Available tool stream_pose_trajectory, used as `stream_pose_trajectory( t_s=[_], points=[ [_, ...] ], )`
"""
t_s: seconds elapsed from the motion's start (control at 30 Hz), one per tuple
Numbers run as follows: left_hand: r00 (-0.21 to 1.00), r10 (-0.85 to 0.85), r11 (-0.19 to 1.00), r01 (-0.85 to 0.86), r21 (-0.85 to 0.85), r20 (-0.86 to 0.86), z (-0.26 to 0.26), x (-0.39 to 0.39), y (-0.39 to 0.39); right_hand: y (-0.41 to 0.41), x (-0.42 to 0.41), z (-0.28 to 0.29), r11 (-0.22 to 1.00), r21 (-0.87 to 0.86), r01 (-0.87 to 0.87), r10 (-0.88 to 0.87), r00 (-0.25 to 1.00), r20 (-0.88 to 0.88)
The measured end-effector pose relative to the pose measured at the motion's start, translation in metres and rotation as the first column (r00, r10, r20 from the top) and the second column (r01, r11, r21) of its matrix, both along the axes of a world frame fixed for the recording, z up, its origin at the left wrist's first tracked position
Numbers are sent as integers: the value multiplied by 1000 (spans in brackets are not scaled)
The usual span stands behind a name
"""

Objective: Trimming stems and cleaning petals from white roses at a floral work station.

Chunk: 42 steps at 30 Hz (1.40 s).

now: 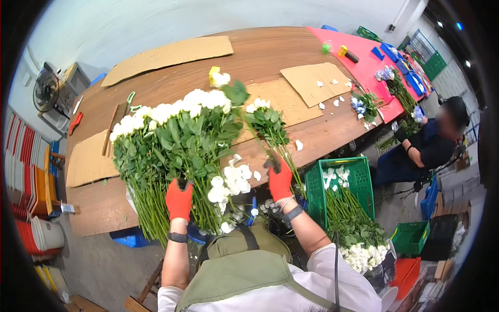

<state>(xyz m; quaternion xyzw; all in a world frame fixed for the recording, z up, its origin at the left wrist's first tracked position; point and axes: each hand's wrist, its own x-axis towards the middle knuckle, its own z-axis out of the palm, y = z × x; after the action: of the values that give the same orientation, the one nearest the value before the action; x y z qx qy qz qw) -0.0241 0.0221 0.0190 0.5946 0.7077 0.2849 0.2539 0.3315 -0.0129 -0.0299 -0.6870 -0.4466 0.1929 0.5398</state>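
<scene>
My right hand (pixel 280 180), in a red glove with dark fingertips, grips the stem of a single white rose (pixel 220 79). The rose tilts up and left, its leaves and stem blurred. Over the stems of a wide bundle of white roses (pixel 175 148) is my left hand (pixel 180 199), gloved alike; thumb and fingers are apart, with nothing visible between them. Those roses lie side by side, blooms toward the far side. A smaller bunch of white roses (pixel 271 124) lies beyond my right hand. Loose white petals (pixel 230 183) are heaped at the table's near edge.
Cardboard sheets (pixel 315 84) lie on the wooden table (pixel 273 50). Green-handled scissors (pixel 131 99) are behind the bundle. Right of me, a green crate (pixel 312 195) holds more white roses. Another person (pixel 429 140) handles blue flowers beside the pink-covered table end (pixel 335 43).
</scene>
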Motion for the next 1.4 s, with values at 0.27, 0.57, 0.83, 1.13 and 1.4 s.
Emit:
stream_pose_trajectory(
  t_s=[0.27, 0.57, 0.83, 1.13, 1.4],
  points=[
    [928, 30, 998, -6, 67, -372, -66, 31, -2, 33, 141, -71, 883, -215, 417, -257, 813, 522],
    [984, 36, 991, -57, -118, -174, -50, 28, 2, 40, 170, -102, 780, -473, 410, 126, 637, 760],
    [989, 134, 982, -123, -146, 68, -42, 13, -4, 55, 66, -53, 960, -115, 254, -131, 777, 616],
    [972, 101, 989, -122, -85, -211, -51, 22, -37, 43, -176, 15, 828, -62, -557, 498, 680, 538],
    [895, 57, 975, 46, -218, 443, -43, 5, -41, 50, -227, 9, 822, -408, -397, 569, 579, 583]
  ],
)
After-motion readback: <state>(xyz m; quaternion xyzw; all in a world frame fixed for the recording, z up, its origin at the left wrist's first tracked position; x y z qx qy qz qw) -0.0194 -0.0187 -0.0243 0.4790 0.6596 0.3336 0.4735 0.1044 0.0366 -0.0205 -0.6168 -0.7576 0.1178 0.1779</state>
